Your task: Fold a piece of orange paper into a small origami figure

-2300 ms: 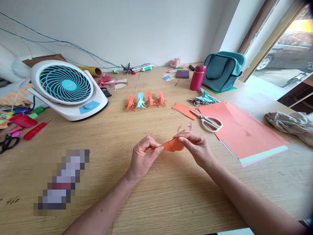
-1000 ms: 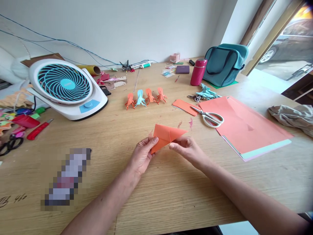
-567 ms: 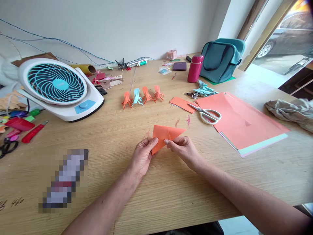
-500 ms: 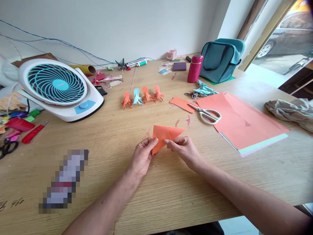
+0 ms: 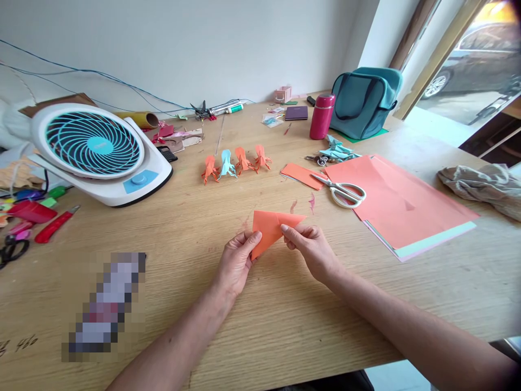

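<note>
A folded orange paper triangle (image 5: 269, 225) is held just above the wooden table (image 5: 252, 326), in the middle of the head view. My left hand (image 5: 237, 262) pinches its lower left corner between thumb and fingers. My right hand (image 5: 312, 251) pinches the paper's right part, fingers closed on a fold. Behind it stands a row of small folded paper figures (image 5: 235, 164), orange ones and one light blue.
White-handled scissors (image 5: 342, 191) lie on a stack of orange sheets (image 5: 396, 203) at the right. A white and teal fan (image 5: 95, 152) stands at the left, with red tools (image 5: 52, 224) beside it. A pink bottle (image 5: 321, 116), teal bag (image 5: 363, 101) and crumpled cloth (image 5: 482, 182) sit further right.
The paper went from a small crumpled-looking fold between both hands to a flat triangle held up. Since half a second ago my right fingers shifted slightly along the fold.
</note>
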`<control>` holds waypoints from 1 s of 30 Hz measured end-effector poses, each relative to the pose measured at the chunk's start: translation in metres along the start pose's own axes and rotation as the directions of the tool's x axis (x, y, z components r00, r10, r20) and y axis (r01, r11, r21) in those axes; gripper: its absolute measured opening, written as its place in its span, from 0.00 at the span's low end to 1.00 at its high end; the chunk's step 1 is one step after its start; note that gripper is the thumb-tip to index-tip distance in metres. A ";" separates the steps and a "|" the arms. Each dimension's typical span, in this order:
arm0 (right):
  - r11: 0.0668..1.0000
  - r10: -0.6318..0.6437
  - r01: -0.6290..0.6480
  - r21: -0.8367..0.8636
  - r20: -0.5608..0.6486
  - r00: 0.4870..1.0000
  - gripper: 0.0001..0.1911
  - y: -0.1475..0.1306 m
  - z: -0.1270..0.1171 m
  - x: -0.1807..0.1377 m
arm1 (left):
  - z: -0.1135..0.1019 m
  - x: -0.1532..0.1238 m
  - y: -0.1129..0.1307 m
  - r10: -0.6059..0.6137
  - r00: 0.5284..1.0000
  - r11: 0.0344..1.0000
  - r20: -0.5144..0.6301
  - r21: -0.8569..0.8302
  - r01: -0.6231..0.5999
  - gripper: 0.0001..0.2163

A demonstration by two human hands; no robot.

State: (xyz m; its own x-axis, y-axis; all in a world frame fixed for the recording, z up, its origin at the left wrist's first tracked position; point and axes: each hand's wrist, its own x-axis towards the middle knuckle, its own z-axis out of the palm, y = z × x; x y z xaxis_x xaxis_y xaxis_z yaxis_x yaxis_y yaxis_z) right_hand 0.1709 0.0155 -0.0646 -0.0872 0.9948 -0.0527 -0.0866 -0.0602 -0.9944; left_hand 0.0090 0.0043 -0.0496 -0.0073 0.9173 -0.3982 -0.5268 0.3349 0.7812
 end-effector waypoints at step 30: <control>0.980 0.037 -0.013 0.197 -0.121 0.992 0.21 -0.010 -0.005 0.004 | -0.004 0.003 -0.007 0.177 0.981 0.975 0.085 0.118 -0.186 0.15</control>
State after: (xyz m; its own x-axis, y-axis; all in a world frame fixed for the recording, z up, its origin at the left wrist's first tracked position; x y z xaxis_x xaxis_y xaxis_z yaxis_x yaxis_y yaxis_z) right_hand 0.1762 0.0205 -0.0555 0.0301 0.9945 -0.1005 -0.2791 -0.0882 -0.9562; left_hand 0.0092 0.0040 -0.0578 -0.0277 0.9770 -0.2115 -0.4120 0.1816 0.8929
